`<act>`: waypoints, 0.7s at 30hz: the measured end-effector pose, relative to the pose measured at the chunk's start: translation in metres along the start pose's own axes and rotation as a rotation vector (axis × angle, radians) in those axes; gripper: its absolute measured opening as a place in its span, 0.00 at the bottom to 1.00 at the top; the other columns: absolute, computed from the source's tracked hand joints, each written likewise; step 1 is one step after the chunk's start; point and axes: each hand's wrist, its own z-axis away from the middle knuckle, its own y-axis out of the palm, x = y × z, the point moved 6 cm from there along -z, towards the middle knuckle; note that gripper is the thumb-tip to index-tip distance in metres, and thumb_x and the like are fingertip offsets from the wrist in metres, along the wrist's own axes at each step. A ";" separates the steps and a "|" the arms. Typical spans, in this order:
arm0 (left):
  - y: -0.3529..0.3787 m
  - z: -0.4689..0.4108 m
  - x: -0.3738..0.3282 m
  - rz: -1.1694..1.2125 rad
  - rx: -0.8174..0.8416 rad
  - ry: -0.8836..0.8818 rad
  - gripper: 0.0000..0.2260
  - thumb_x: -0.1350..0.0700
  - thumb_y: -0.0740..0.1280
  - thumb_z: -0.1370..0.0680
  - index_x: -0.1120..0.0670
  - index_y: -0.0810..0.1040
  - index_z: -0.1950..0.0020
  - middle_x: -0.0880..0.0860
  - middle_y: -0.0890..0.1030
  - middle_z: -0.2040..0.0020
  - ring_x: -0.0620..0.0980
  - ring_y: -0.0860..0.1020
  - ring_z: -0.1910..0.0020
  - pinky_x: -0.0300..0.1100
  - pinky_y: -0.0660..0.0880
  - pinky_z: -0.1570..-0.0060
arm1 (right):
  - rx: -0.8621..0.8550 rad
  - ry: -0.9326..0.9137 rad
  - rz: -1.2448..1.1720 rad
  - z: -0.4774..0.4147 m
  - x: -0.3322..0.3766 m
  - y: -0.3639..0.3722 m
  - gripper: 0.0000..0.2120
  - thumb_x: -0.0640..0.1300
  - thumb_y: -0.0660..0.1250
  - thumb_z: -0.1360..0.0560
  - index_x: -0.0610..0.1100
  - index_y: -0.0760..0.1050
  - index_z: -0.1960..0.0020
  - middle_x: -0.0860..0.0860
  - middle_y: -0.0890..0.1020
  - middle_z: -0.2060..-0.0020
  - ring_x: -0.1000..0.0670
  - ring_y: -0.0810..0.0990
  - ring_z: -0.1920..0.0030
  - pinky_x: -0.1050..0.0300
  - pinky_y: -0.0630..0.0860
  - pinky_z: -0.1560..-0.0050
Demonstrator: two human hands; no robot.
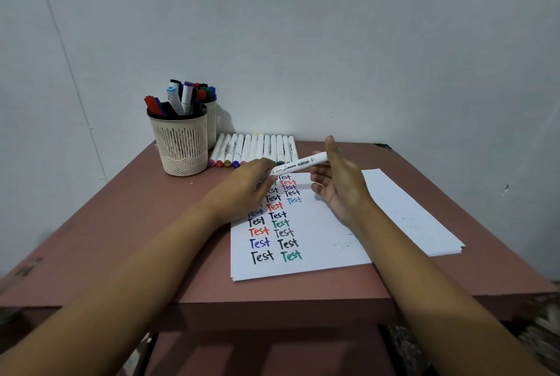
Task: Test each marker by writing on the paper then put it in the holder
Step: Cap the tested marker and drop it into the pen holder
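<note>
**White marker (298, 163) held between both hands over the paper (327, 242)**

Held almost level just above the top of the written sheet, near the row of lying markers (254, 148). Judged light, stiff and smooth, so maybe a little slippery; best taken on the barrel near each end, never at the tip. Left end hidden inside the left hand (247, 183), with fingers curled round it and the back of the hand up. Right end pinched by the right hand (341, 186), thumb raised, palm turned to the left, other fingers loosely bent. Both forearms stretched forward over the brown table (127, 224). Mesh holder (181, 145), already holding several markers, well apart at the left
</note>
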 end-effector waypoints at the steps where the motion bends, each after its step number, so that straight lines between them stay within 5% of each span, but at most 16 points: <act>1: 0.000 0.000 -0.003 0.022 0.000 0.006 0.13 0.55 0.60 0.19 0.60 0.70 0.37 0.49 0.74 0.54 0.48 0.72 0.56 0.36 0.63 0.59 | 0.079 0.023 -0.001 0.001 -0.003 0.006 0.14 0.53 0.66 0.24 0.42 0.75 0.60 0.49 0.76 0.71 0.55 0.73 0.72 0.64 0.69 0.72; 7: 0.000 0.004 -0.011 0.148 -0.009 0.023 0.13 0.56 0.62 0.21 0.59 0.72 0.38 0.47 0.75 0.53 0.42 0.73 0.57 0.22 0.64 0.60 | 0.227 0.016 0.119 0.004 -0.014 0.017 0.07 0.41 0.67 0.24 0.40 0.76 0.60 0.51 0.75 0.71 0.58 0.72 0.72 0.67 0.68 0.72; 11: 0.001 0.004 -0.009 0.219 -0.009 -0.019 0.13 0.54 0.63 0.21 0.57 0.73 0.38 0.47 0.76 0.48 0.43 0.74 0.49 0.25 0.64 0.55 | 0.237 0.002 0.106 0.004 -0.015 0.017 0.09 0.41 0.66 0.23 0.40 0.75 0.60 0.51 0.74 0.72 0.58 0.72 0.73 0.68 0.68 0.72; 14: -0.001 0.003 -0.007 0.226 -0.021 -0.051 0.13 0.52 0.63 0.21 0.54 0.74 0.38 0.43 0.77 0.54 0.38 0.75 0.57 0.33 0.67 0.56 | 0.241 -0.011 0.087 0.005 -0.014 0.018 0.09 0.41 0.65 0.23 0.40 0.75 0.60 0.50 0.74 0.72 0.57 0.71 0.72 0.67 0.68 0.71; 17: -0.003 0.004 -0.002 0.177 -0.057 -0.080 0.14 0.48 0.64 0.22 0.50 0.74 0.38 0.40 0.72 0.63 0.32 0.72 0.68 0.30 0.64 0.66 | 0.243 -0.030 0.045 0.007 -0.010 0.018 0.08 0.40 0.65 0.22 0.39 0.75 0.60 0.50 0.73 0.72 0.56 0.71 0.70 0.67 0.68 0.70; 21: -0.005 0.004 0.000 0.231 -0.080 -0.133 0.15 0.47 0.65 0.23 0.50 0.73 0.39 0.41 0.76 0.58 0.37 0.75 0.61 0.31 0.68 0.61 | 0.161 -0.024 -0.030 0.009 -0.007 0.016 0.06 0.41 0.64 0.22 0.41 0.74 0.57 0.49 0.75 0.70 0.55 0.73 0.70 0.65 0.70 0.71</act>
